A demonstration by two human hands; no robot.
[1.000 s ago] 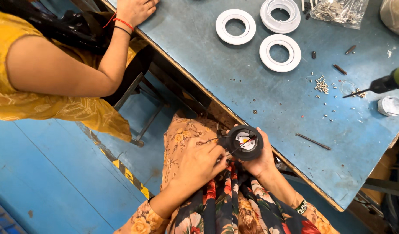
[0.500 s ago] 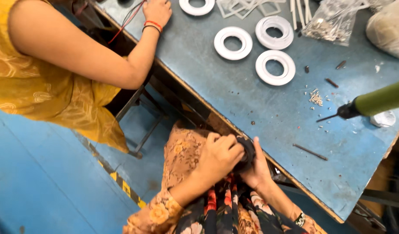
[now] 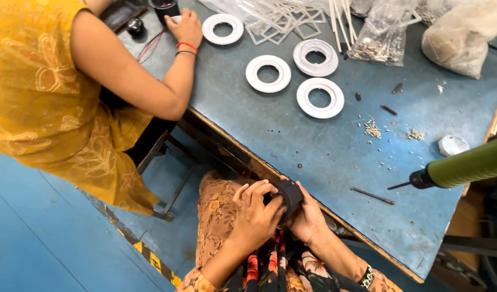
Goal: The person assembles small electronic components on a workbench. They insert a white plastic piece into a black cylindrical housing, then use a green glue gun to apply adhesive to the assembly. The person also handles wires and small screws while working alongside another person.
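Seated at the edge of a blue metal bench (image 3: 291, 135), a worker's left hand (image 3: 256, 213) and right hand (image 3: 308, 216) close together around a small black round plastic housing (image 3: 289, 194), held over the lap.

Clear plastic bags (image 3: 383, 35) of small parts and a whitish sack (image 3: 462, 38) lie at the table's far edge.

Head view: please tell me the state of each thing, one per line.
black round part: held in both hands, over the lap
left hand: fingers closed on the part
right hand: cupping the part
white rings: lying flat, apart
green screwdriver: hanging above the table
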